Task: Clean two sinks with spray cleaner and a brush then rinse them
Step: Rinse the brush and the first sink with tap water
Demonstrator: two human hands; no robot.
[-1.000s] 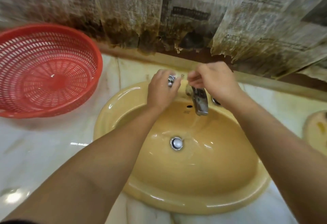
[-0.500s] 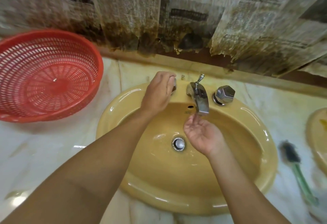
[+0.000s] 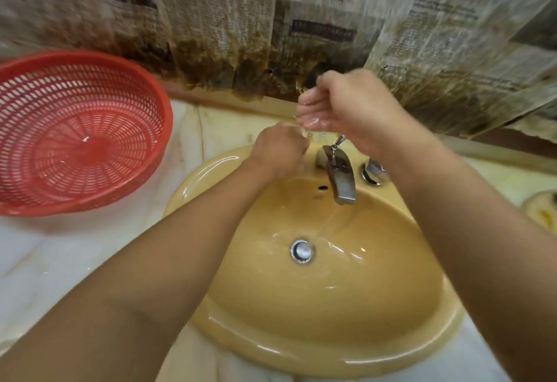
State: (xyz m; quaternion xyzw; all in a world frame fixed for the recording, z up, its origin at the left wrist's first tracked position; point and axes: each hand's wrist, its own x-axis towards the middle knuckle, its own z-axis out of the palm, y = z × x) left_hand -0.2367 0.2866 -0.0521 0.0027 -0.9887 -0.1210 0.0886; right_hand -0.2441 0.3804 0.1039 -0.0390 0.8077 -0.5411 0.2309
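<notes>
Right hand [image 3: 346, 107] rose above the spout [image 3: 342, 176], cupped, empty; left hand [image 3: 278, 152] clenches the hidden, wet-slick tap handle at the sink's [image 3: 211, 167] back edge.

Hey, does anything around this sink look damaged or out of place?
Yes. The newspaper covering the wall behind the sink is stained dark brown and torn ragged along its lower edge, probably from damp. Nothing else stands out.
</notes>
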